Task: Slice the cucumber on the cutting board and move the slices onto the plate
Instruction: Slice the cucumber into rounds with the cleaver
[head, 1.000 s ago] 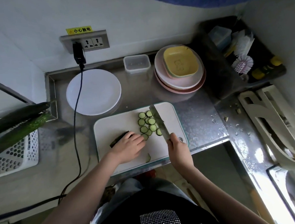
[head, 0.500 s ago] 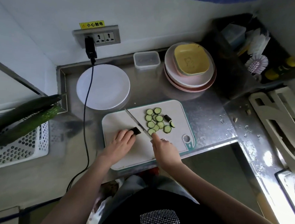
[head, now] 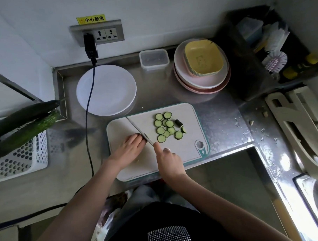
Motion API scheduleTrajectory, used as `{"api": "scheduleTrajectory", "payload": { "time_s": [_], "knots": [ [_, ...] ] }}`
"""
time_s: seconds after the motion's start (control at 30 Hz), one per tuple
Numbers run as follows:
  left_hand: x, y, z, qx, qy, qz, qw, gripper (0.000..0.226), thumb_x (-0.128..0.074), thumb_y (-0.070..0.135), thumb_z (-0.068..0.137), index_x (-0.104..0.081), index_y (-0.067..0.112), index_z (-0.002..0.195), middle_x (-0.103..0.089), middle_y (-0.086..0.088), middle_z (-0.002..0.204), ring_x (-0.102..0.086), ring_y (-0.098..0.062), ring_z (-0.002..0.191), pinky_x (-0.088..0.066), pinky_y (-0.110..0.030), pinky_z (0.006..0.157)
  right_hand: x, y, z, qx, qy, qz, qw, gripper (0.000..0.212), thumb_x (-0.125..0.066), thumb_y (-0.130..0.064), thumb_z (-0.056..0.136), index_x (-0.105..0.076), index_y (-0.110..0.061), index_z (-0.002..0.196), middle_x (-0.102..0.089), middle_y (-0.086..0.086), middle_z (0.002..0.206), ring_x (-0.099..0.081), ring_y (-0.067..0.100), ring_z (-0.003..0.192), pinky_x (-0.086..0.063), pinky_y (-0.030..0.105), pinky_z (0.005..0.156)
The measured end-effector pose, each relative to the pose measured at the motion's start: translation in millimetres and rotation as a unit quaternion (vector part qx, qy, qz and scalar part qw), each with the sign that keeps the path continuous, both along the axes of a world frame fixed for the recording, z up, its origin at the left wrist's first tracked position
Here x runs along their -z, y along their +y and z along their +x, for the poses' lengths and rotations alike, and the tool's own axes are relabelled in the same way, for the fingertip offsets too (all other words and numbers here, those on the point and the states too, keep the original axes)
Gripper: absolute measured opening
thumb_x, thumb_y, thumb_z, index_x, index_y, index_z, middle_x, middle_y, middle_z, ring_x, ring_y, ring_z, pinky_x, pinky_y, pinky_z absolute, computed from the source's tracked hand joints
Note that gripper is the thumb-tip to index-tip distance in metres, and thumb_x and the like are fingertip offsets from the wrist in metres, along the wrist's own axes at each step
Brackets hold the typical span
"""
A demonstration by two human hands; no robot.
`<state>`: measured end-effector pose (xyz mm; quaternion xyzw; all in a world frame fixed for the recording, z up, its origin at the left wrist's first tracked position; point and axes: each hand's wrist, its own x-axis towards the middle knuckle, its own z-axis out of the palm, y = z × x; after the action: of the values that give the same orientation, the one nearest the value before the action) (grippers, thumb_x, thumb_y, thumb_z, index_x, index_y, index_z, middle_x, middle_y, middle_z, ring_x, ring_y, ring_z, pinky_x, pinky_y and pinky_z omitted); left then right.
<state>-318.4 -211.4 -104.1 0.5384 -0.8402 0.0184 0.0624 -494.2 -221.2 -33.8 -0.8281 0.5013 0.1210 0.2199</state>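
On the cutting board [head: 188, 146] sits a cluster of round cucumber slices [head: 165, 126], with a dark end piece [head: 178, 122] just to their right. Left hand [head: 127, 151] lies with fingers pressed down near the blade, covering whatever cucumber is under them. Right hand [head: 170, 160] grips the knife [head: 138, 130], forefinger along its spine, blade angled away toward the board's far left corner. Beyond the board, the white plate [head: 106, 90] waits bare on the steel worktop [head: 222, 117]. Two whole cucumbers [head: 25, 124] lie across a white basket [head: 19, 159] at far left.
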Motion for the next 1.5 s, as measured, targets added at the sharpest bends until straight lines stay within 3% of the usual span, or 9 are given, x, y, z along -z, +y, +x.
{"api": "scheduleTrajectory", "payload": {
  "time_s": [0.23, 0.43, 0.6, 0.7, 0.9, 1.1, 1.27, 1.4, 1.5],
  "knots": [
    [-4.3, -1.6, -0.3, 0.012, 0.012, -0.003, 1.0, 0.037, -0.033, 0.005, 0.076, -0.044, 0.006, 0.111, -0.04, -0.007, 0.102, -0.044, -0.025, 0.097, -0.054, -0.034, 0.076, 5.5, 0.5, -2.2, 0.013, -0.013, -0.001, 1.0, 0.048, -0.037, 0.01, 0.085, -0.028, -0.013, 0.126, -0.058, 0.016, 0.095, -0.055, 0.035, 0.071, -0.037, 0.038, 0.059],
    [-4.9, -3.2, -0.8, 0.011, 0.024, 0.007, 1.0, 0.038, -0.033, 0.005, 0.075, -0.042, 0.006, 0.112, -0.039, -0.007, 0.104, -0.044, -0.024, 0.099, -0.054, -0.034, 0.076, 15.3, -0.6, 0.9, 0.035, -0.023, -0.004, 0.999, 0.031, -0.039, -0.001, 0.094, -0.029, -0.014, 0.121, -0.059, 0.015, 0.088, -0.044, 0.031, 0.061, -0.036, 0.037, 0.056],
    [-2.7, -3.2, 1.5, 0.021, 0.037, -0.002, 0.999, 0.041, -0.048, 0.001, 0.072, -0.041, 0.005, 0.112, -0.039, -0.008, 0.105, -0.043, -0.025, 0.101, -0.055, -0.035, 0.077, 11.8, -1.4, 0.7, 0.03, -0.017, 0.008, 0.999, 0.035, -0.037, 0.006, 0.09, -0.03, -0.012, 0.118, -0.058, 0.015, 0.088, -0.043, 0.031, 0.062, -0.036, 0.038, 0.057],
    [-6.4, -4.1, -0.1, 0.014, 0.041, 0.0, 0.999, 0.037, -0.036, 0.004, 0.073, -0.043, 0.005, 0.11, -0.039, -0.008, 0.106, -0.043, -0.025, 0.101, -0.056, -0.035, 0.076, 11.3, -2.9, 1.7, 0.026, -0.011, 0.024, 0.999, 0.039, -0.036, 0.011, 0.086, -0.031, -0.011, 0.117, -0.058, 0.016, 0.09, -0.044, 0.031, 0.064, -0.037, 0.038, 0.058],
    [-5.0, 0.3, -1.5, -0.014, 0.049, 0.026, 0.998, 0.077, -0.081, -0.007, 0.046, -0.043, 0.002, 0.113, -0.041, -0.01, 0.116, -0.042, -0.026, 0.106, -0.054, -0.037, 0.076, 21.5, -3.9, -0.8, 0.04, -0.002, 0.036, 0.999, 0.033, -0.037, 0.008, 0.088, -0.03, -0.012, 0.112, -0.06, 0.016, 0.088, -0.046, 0.031, 0.064, -0.037, 0.038, 0.058],
    [-4.6, 1.3, 4.8, 0.011, 0.045, 0.0, 0.999, 0.037, -0.044, -0.003, 0.076, -0.045, 0.003, 0.112, -0.053, -0.013, 0.111, -0.044, -0.025, 0.106, -0.056, -0.038, 0.075, 19.4, -9.6, -5.2, 0.107, -0.079, 0.02, 0.991, 0.006, -0.035, -0.013, 0.1, -0.034, -0.012, 0.105, -0.056, 0.016, 0.076, -0.054, 0.034, 0.065, -0.037, 0.036, 0.055],
    [-6.0, 0.4, 2.5, 0.009, 0.058, 0.008, 0.998, 0.057, -0.07, -0.005, 0.062, -0.045, 0.004, 0.112, -0.046, -0.01, 0.112, -0.044, -0.024, 0.106, -0.054, -0.036, 0.078, 13.3, -11.4, -1.3, 0.088, -0.103, 0.017, 0.991, 0.014, -0.031, -0.02, 0.102, -0.035, -0.011, 0.112, -0.058, 0.016, 0.077, -0.055, 0.036, 0.066, -0.04, 0.037, 0.055],
    [-6.3, -0.7, 4.5, 0.014, 0.06, 0.003, 0.998, 0.044, -0.044, 0.001, 0.076, -0.041, 0.005, 0.12, -0.042, -0.007, 0.113, -0.044, -0.023, 0.107, -0.054, -0.035, 0.081, 16.5, -7.7, -0.3, 0.064, -0.083, 0.024, 0.994, 0.018, -0.029, -0.02, 0.102, -0.036, -0.01, 0.117, -0.062, 0.02, 0.086, -0.06, 0.038, 0.073, -0.042, 0.039, 0.059],
    [-5.4, -1.6, 3.8, 0.012, 0.055, 0.003, 0.998, 0.046, -0.047, 0.0, 0.077, -0.041, 0.005, 0.122, -0.042, -0.006, 0.113, -0.044, -0.023, 0.107, -0.054, -0.035, 0.081, 17.8, -7.1, -1.7, 0.051, -0.068, 0.019, 0.996, 0.019, -0.03, -0.016, 0.102, -0.035, -0.009, 0.119, -0.062, 0.02, 0.087, -0.06, 0.038, 0.074, -0.04, 0.038, 0.058]
  ]
}}
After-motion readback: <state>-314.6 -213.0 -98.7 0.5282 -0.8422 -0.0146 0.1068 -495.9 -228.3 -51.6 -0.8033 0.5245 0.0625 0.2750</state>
